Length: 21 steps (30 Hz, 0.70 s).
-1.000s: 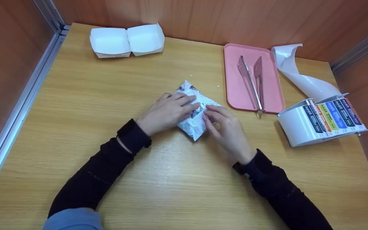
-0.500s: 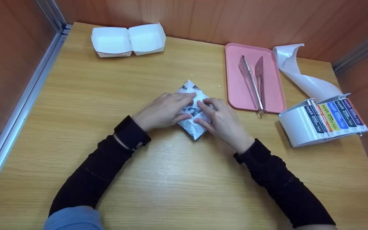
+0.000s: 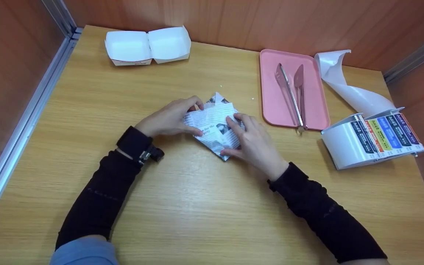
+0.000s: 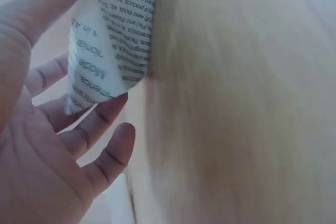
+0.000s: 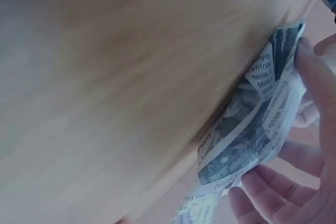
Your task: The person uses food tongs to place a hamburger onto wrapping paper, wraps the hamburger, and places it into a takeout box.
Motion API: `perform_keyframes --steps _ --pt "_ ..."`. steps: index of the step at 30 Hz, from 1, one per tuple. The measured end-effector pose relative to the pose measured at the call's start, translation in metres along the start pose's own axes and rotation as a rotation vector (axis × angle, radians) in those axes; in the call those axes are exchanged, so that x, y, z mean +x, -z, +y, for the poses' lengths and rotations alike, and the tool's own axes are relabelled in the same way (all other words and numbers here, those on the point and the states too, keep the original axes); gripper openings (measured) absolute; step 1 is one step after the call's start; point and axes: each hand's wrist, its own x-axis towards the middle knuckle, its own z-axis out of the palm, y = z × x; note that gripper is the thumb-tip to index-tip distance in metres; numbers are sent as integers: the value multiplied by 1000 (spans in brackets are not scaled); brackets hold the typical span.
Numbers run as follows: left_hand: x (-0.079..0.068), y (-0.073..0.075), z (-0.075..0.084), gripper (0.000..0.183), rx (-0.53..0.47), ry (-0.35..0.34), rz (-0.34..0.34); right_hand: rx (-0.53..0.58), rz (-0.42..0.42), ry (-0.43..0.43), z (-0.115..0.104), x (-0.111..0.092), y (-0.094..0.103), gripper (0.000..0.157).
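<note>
A sheet of newsprint-patterned wrapping paper (image 3: 212, 119), folded into a diamond-shaped packet, lies at mid table in the head view. My left hand (image 3: 168, 118) holds its raised left flap between thumb and fingers. In the left wrist view the flap's printed paper (image 4: 113, 40) hangs between the thumb and several bent fingers. On the packet's right side my right hand (image 3: 258, 143) grips, its thumb near the bottom corner and fingertips on top. The right wrist view shows the creased, bulging side of the paper packet (image 5: 241, 129) between thumb and fingers. Whatever it wraps is hidden.
An open white carton (image 3: 147, 46) sits at the back left. A pink tray (image 3: 271, 110) with metal tongs (image 3: 289, 94) stands at the back right. Beside it is a dispenser of coloured labels (image 3: 383, 134), with a curling white strip (image 3: 359, 96) trailing behind. Wooden partitions enclose the table.
My left hand has moved left off the packet's middle and pulled a flap out to the left. My right hand has shifted up and inward, from touching the right corner to gripping the right side.
</note>
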Motion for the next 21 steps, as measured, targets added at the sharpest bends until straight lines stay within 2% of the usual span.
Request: perform_keyframes --steps 6,14,21 --pt "2 2 -4 56 -31 19 17 -60 -8 -12 -5 0 -1 95" --pt "1 5 -11 45 -67 43 -6 -86 -10 -15 -5 -1 -2 95" --pt "-5 15 -27 24 -214 87 20 -127 -28 -14 -7 -1 -1 97"
